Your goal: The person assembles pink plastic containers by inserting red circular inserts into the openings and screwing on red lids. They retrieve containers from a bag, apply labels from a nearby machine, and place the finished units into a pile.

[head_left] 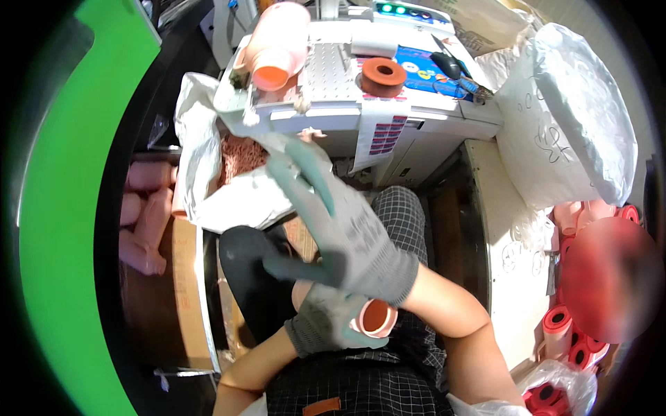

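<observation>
My left hand (326, 317), in a grey knitted glove with a pale coated palm, is closed around a pink plastic pipe fitting (391, 320) in my lap. The fitting's round open mouth faces up and shows an orange-brown inside; the rest is mostly covered by my hands. Above it, my right hand (347, 232), gloved the same way, reaches up and to the left across the left wrist. Its fingers are stretched and spread, slightly smeared by motion, with nothing between them. Beyond its fingertips lies a white woven sack (239, 206) with pinkish-brown bits inside.
Ahead stands a white worktable (326, 73) bearing a large pink fitting (277, 41), a brown tape roll (383, 75) and a label strip (381, 135). Pink fittings (149, 225) lie in a box at left. At right are a stuffed white bag (555, 125) and red-ended pink parts (557, 326).
</observation>
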{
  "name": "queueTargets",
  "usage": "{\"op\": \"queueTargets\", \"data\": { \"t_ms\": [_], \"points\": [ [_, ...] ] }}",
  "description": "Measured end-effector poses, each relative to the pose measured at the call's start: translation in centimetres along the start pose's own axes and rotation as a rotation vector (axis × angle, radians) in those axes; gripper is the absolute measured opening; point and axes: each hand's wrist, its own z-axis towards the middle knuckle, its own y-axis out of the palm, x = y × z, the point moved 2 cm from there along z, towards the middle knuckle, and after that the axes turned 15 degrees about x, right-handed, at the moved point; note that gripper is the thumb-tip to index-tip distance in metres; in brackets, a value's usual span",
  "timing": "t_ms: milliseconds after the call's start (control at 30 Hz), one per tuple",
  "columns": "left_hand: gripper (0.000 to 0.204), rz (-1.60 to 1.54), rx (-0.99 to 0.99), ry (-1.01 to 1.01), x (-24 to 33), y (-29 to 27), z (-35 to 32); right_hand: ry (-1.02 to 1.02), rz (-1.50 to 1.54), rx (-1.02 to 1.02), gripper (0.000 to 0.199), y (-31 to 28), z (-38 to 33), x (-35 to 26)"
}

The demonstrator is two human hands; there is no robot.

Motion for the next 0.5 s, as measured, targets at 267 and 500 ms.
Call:
{"op": "queueTargets", "data": {
  "t_ms": [267,500],
  "points": [
    [0.042,-0.175,-0.008,0.173,-3.6,-1.4,1.5,0.43,-0.212,-0.266,0.096,-5.7,-16.5,-1.7],
    [0.048,-0.261,0.359,-0.302,-7.4,-2.3,13.8,0.776,0.018,-0.21,0.08,-12.6,-19.4,-1.7]
  ]
}}
